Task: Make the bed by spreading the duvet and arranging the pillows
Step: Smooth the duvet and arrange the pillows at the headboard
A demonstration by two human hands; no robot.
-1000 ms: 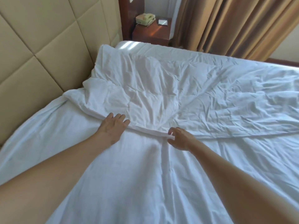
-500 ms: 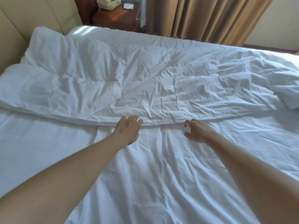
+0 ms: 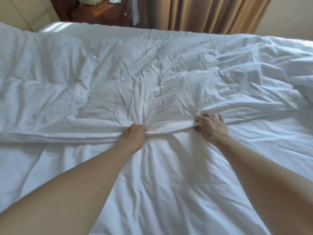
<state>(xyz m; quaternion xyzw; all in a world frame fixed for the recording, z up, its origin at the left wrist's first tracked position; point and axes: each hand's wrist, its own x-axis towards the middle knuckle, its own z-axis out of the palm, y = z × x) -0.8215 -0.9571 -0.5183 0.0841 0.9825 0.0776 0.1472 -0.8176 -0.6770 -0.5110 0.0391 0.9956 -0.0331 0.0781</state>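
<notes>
A crumpled white duvet point(image 3: 135, 73) lies folded across the far half of the bed, its near edge running left to right through the middle of the view. My left hand point(image 3: 133, 135) is closed into a fist on that edge. A little to the right, my right hand point(image 3: 210, 125) pinches the same edge, and the cloth bunches between the two hands. The white bed sheet point(image 3: 169, 184) lies bare and creased below my arms. No pillow is clearly visible.
A beige padded headboard point(image 3: 28, 12) stands at the far left. A wooden nightstand point(image 3: 101, 12) with a phone sits beyond the bed's far side. Tan curtains point(image 3: 211, 14) hang behind the bed.
Both hands were open at the duvet's edge half a second ago; now both have closed on it and gathered the cloth. The view has shifted right along the bed.
</notes>
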